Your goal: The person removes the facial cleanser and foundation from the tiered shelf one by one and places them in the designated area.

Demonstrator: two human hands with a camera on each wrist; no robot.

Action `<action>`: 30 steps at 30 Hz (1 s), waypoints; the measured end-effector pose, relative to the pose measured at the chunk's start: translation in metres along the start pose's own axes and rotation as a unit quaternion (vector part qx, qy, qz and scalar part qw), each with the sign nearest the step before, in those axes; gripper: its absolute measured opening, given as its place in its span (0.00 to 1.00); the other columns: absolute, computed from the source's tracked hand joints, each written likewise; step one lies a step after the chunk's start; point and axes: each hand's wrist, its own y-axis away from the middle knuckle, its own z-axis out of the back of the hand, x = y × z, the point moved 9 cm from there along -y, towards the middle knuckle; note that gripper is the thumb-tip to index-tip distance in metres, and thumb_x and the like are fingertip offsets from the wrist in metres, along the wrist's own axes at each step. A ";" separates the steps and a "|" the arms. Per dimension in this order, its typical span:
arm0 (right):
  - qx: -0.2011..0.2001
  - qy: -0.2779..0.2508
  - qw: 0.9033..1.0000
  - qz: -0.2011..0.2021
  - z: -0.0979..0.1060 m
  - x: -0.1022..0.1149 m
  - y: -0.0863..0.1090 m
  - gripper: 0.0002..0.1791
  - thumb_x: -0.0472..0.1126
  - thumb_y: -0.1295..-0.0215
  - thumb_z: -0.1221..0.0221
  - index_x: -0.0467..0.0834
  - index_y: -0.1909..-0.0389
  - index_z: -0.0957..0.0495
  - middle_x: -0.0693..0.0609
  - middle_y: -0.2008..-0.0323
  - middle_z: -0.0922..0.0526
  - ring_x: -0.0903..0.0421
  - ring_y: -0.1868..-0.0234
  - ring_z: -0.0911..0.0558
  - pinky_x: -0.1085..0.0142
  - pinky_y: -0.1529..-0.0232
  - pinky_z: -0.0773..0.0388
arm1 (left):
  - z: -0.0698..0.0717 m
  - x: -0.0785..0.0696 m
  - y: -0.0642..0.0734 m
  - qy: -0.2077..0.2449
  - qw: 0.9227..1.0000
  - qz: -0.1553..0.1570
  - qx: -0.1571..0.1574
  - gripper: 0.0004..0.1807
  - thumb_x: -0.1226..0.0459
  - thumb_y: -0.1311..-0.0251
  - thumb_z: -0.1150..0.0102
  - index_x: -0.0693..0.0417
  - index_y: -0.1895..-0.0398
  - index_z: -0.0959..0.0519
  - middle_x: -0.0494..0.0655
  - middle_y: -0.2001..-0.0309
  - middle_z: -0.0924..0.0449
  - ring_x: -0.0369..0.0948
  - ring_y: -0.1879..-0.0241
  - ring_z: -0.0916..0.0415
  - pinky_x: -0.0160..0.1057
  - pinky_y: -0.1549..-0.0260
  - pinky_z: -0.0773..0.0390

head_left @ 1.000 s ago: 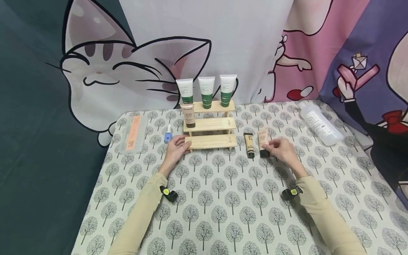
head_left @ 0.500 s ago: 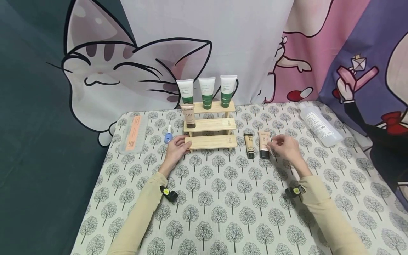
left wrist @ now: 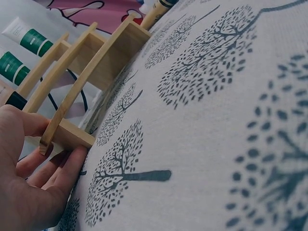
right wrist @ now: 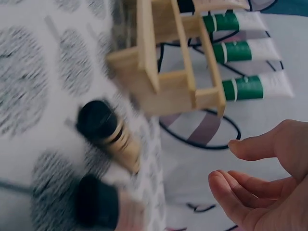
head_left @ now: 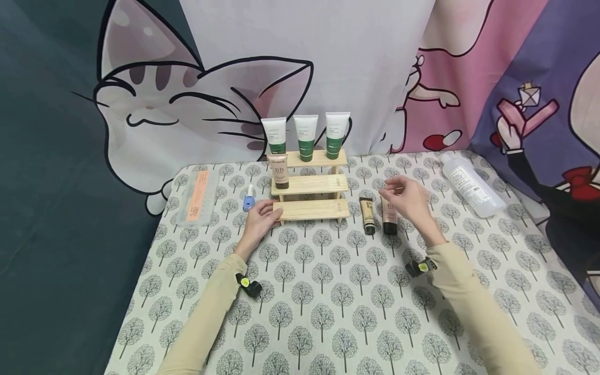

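Observation:
My left hand (head_left: pixel 262 220) grips the left end of a three-tier wooden stand (head_left: pixel 311 209), thumb on top of the lowest shelf and fingers beneath it, as the left wrist view shows. My right hand (head_left: pixel 409 199) is over the upper part of a pinkish BB cream tube (head_left: pixel 389 221), thumb and fingers apart with nothing between them. Left of that tube lies a slim gold tube (head_left: pixel 367 214) with a black cap. Another BB cream tube (head_left: pixel 280 173) stands on the middle shelf at the left. Three white-and-green tubes (head_left: pixel 307 138) line the top shelf.
A small blue bottle with a white cap (head_left: pixel 249 200) lies just left of the stand. Further left is a clear flat case (head_left: pixel 198 197) with an orange strip. A translucent bottle (head_left: pixel 472 185) lies at the back right. A printed curtain (head_left: pixel 365 67) hangs behind the table.
My right hand held the BB cream tube beside the gold one, then let go. It has risen away from the table and over the tube. My left hand stays on the stand.

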 end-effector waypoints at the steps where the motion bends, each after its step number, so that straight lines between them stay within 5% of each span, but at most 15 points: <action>1: 0.000 -0.004 1.000 0.006 -0.001 0.005 -0.001 0.23 0.41 0.32 0.35 0.32 0.41 0.24 0.33 0.49 0.16 0.39 0.48 0.15 0.64 0.51 0.13 | 0.000 0.000 0.000 0.000 1.000 -0.001 0.000 0.25 0.68 0.36 0.35 0.62 0.37 0.25 0.66 0.43 0.20 0.35 0.63 0.18 0.33 0.60 0.10; 8: 0.000 -0.023 0.999 0.040 -0.017 0.039 -0.012 0.22 0.39 0.34 0.34 0.32 0.43 0.23 0.34 0.50 0.15 0.40 0.51 0.14 0.53 0.48 0.13 | 0.000 -0.001 0.001 0.004 1.000 -0.001 0.003 0.25 0.68 0.36 0.35 0.62 0.36 0.25 0.66 0.42 0.21 0.35 0.63 0.17 0.34 0.58 0.10; 16: 0.024 -0.058 0.997 0.050 -0.041 0.068 -0.022 0.23 0.39 0.35 0.34 0.33 0.42 0.23 0.36 0.49 0.15 0.42 0.50 0.15 0.62 0.54 0.11 | -0.001 -0.003 0.002 0.005 1.000 0.000 0.002 0.25 0.69 0.36 0.35 0.62 0.36 0.25 0.66 0.41 0.21 0.35 0.62 0.17 0.33 0.58 0.11; 30: 0.076 -0.115 0.989 0.058 -0.087 0.108 -0.034 0.23 0.37 0.36 0.32 0.33 0.43 0.24 0.37 0.49 0.16 0.43 0.49 0.16 0.56 0.44 0.14 | 0.000 -0.003 0.004 -0.001 1.000 -0.007 -0.002 0.24 0.68 0.36 0.35 0.61 0.36 0.25 0.66 0.43 0.20 0.35 0.63 0.17 0.33 0.59 0.10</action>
